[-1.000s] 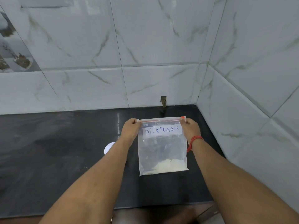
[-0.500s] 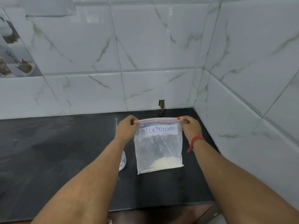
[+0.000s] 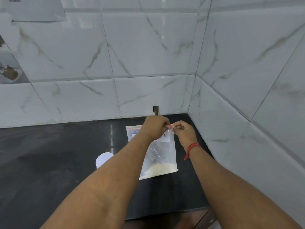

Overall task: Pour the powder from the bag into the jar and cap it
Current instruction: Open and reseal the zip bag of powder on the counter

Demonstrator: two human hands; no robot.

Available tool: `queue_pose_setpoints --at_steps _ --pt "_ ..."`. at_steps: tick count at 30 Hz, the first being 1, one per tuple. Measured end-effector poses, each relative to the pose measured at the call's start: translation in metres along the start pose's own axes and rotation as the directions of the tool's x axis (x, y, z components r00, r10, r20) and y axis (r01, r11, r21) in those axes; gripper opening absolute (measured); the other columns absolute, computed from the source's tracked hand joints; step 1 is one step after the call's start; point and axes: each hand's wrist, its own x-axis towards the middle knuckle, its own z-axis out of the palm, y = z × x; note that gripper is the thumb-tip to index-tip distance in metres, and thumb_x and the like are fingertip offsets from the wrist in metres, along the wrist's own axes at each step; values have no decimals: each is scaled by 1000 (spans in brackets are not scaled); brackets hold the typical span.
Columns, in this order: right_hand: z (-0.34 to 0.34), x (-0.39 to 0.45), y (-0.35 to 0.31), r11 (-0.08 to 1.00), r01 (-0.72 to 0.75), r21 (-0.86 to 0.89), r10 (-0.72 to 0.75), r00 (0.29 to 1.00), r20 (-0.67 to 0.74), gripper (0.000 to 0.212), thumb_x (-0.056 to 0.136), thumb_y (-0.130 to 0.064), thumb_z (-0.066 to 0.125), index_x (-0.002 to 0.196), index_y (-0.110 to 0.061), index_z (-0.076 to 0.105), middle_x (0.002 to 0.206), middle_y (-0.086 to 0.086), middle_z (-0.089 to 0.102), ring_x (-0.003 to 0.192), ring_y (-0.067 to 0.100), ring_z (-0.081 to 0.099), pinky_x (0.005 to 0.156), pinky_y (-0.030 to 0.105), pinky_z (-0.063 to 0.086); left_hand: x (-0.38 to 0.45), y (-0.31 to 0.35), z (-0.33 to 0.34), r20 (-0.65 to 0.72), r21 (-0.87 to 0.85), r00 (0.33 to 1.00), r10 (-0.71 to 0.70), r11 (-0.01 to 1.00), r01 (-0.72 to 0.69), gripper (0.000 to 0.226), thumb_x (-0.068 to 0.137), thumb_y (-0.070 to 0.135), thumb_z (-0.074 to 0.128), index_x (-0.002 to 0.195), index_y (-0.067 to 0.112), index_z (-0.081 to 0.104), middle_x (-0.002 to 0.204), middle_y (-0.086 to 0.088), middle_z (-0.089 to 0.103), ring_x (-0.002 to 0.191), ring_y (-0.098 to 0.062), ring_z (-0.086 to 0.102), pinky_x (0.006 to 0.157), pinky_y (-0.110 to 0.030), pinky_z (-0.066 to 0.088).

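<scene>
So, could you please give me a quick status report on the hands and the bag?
Both hands pinch the bag at its top right corner, left, right. Powder still inside. Jar partly behind left arm.

Clear glossy plastic bag (image 3: 162,154); polished dark counter (image 3: 49,162); glossy marbled wall tiles (image 3: 148,47).

The left forearm hides most of the white handwritten label (image 3: 162,138) on the clear plastic zip bag (image 3: 162,156), and the lower part of the white round-topped jar (image 3: 104,159) left of that bag.
</scene>
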Motion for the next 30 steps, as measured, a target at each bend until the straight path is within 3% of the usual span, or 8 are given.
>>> queue_pose_setpoints --at_steps 10,13,20,24,30 --pt "-7 -4 -2 999 -17 -29 16 1000 -7 7 88 -13 69 84 -18 70 83 6 71 79 20 66 79 36 57 9 4 8 -2 28 999 46 999 -46 21 101 26 59 112 22 76 106 3 74 92 -17 66 77 -28 44" --pt "-7 0 -7 998 -14 -68 13 1000 -14 14 88 -8 64 83 -20 69 82 2 69 81 22 66 76 31 55 9 1 4 -4 43 1000 22 999 -22 21 100 23 58 110 22 76 104 4 74 92 -19 67 82 -33 51" --pt "-8 3 -13 994 -21 -105 17 999 -41 12 90 -7 60 89 -15 69 88 6 70 83 18 64 76 31 54 1 -24 -5 5 73 999 -45 996 44 19 97 20 59 103 26 76 101 7 75 90 -19 68 80 -31 47" --pt "-5 3 -15 995 -25 -98 20 999 -50 12 94 -9 57 92 -15 68 86 1 67 83 15 62 69 21 48 -7 -40 -12 10 77 997 -79 994 78 20 97 19 59 104 26 77 103 7 75 93 -20 68 86 -34 50" --pt "-2 7 -18 996 -30 -84 22 996 -90 13 94 -11 58 88 -18 66 85 -2 65 81 15 61 68 21 46 -20 -65 -23 -22 86 992 -126 988 127 18 98 20 60 104 25 77 105 7 75 95 -20 69 88 -34 48"
